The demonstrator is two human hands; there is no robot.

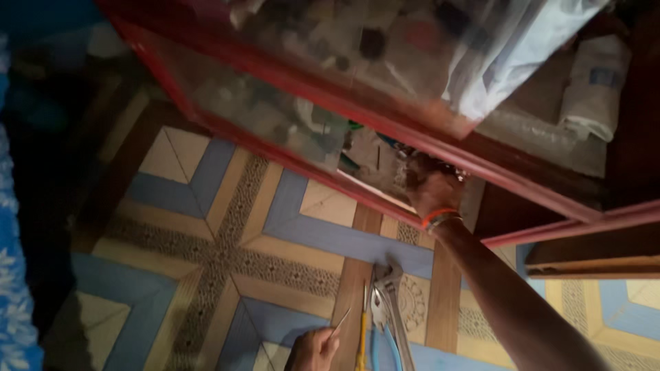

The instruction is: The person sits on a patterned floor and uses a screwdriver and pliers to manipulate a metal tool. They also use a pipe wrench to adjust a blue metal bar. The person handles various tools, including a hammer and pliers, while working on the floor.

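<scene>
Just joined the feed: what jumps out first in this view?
The right hand, with bands at the wrist, reaches into a red-framed glass cabinet across the top, among cluttered items behind the pane. Below, on the patterned floor, the left hand holds a thin metal rod beside an adjustable wrench and blue-handled pliers.

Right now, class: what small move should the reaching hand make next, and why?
Probably draw the right hand back out slowly. It is reaching behind the cabinet's glass door among cluttered items, its fingers hidden, while the left hand holds a thin tool by the pliers on the floor.
</scene>
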